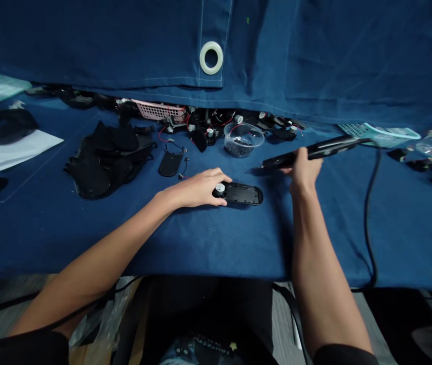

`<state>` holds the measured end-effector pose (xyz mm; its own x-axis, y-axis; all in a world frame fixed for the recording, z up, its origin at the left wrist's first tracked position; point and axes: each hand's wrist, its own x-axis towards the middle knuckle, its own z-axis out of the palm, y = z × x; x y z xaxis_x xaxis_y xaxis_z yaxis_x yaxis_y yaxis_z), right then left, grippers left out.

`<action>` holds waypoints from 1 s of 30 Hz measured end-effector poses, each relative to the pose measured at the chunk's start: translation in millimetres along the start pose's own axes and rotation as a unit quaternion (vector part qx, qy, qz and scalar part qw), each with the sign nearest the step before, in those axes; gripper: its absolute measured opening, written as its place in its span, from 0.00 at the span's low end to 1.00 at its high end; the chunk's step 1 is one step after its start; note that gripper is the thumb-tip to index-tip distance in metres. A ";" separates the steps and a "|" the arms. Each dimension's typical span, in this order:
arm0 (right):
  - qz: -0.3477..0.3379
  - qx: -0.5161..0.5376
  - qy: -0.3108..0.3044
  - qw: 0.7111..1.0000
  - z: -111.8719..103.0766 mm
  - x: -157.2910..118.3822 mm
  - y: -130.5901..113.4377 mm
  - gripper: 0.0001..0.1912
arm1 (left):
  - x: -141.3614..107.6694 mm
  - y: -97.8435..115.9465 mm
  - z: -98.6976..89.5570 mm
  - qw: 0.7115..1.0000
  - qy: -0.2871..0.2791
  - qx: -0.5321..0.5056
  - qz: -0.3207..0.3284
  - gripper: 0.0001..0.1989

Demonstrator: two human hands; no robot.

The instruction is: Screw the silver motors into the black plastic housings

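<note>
My left hand (202,187) grips one end of a long black plastic housing (244,194) lying on the blue cloth. Between its thumb and fingers shows a small white-topped round part (219,189) set in the housing. Closed around a black corded electric screwdriver (331,147) is my right hand (305,171). The screwdriver tilts, its bit pointing left, above and to the right of the housing and apart from it. Beyond the housing stands a clear plastic tub (257,142) with small dark screws (237,148) in it.
A flat black cover (170,163) with thin wires lies beyond my left hand. Black shells (102,162) are piled at left. Wired parts crowd a pink basket (158,110) under the hanging blue curtain (295,61). The screwdriver's cord (367,213) loops down at right.
</note>
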<state>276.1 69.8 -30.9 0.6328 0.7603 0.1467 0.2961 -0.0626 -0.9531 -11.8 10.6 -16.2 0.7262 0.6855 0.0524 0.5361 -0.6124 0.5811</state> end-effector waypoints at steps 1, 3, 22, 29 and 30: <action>-0.017 0.060 0.044 0.997 -1.9 1.4 -8.6 0.15 | -0.3 -0.3 0.2 1.000 0.001 0.001 -0.002 0.28; -0.063 0.183 0.085 0.977 -4.8 2.3 -30.9 0.10 | -0.6 -1.2 1.1 1.000 0.005 0.008 -0.006 0.28; -0.241 0.352 -0.207 0.880 65.8 -85.2 -86.4 0.16 | 4.5 -10.9 7.7 0.999 0.034 -0.021 0.015 0.27; -0.302 0.313 -0.220 0.873 64.6 -102.4 -82.5 0.20 | 3.1 -10.0 8.4 0.999 0.043 -0.003 0.019 0.27; -0.306 0.307 -0.225 0.873 63.4 -104.1 -81.2 0.21 | 3.6 -9.4 8.4 0.999 0.044 -0.001 0.019 0.27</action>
<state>140.8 36.7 14.4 0.1057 0.7150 0.6911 -0.0469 0.6978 -0.7147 -10.6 15.5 -28.4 0.7054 0.6936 0.1463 0.5078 -0.6385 0.5783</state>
